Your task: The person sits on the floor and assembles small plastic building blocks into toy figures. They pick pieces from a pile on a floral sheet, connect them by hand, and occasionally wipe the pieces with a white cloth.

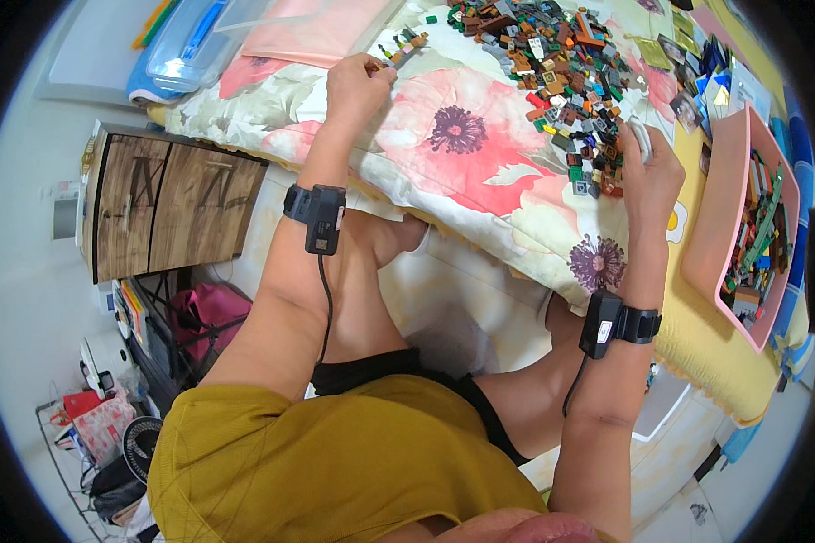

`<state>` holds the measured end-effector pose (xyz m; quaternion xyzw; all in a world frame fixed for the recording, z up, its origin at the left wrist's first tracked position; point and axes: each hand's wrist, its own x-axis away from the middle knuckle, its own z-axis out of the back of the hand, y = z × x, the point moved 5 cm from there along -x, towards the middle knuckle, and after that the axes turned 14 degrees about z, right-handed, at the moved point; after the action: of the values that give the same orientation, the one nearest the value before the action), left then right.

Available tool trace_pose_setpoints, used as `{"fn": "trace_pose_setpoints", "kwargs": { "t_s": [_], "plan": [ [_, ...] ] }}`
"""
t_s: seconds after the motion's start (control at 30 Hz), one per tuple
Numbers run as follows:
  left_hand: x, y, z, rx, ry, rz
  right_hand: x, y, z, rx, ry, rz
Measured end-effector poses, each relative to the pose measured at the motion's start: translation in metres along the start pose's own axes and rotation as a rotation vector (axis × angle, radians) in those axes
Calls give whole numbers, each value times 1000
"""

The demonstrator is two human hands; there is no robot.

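Observation:
My left hand is closed in a pinch at the far side of the flowered bedspread. Its fingertips grip a small toy brick build with grey, brown and yellow-green parts, partly hidden by the hand. My right hand is raised at the right edge of a big heap of loose toy bricks, mostly brown, grey and dark green. Between its thumb and fingers is a small whitish object, of a kind I cannot make out. Each wrist wears a black strapped device.
A pink bin of bricks stands at the right. Small packets and cards lie beyond it. At the far left are a clear plastic box and a pink sheet. A wooden cabinet stands left of the bed.

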<state>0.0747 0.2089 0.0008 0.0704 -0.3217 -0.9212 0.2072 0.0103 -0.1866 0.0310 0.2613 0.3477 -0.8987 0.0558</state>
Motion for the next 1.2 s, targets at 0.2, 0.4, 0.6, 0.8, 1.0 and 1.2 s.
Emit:
{"fn": "trace_pose_setpoints", "kwargs": {
  "t_s": [0.2, 0.4, 0.6, 0.8, 1.0, 1.2],
  "plan": [
    [-10, -12, 3, 110, -15, 47, 1, 1, 0, -14, 14, 40],
    [-15, -11, -6, 137, -27, -1, 1, 11, 11, 184, 103, 169],
    [-12, -6, 1, -149, 180, -12, 2, 21, 24, 113, 101, 13],
    [-5, 0, -6, -159, 136, 0, 9, 13, 6, 47, -60, 2],
    [-5, 8, -30, 268, -118, 76, 19, -13, -27, -127, -75, 119],
    [11, 34, -30, 623, -429, 153, 10, -23, -35, -206, 137, 124]
  ]
}}
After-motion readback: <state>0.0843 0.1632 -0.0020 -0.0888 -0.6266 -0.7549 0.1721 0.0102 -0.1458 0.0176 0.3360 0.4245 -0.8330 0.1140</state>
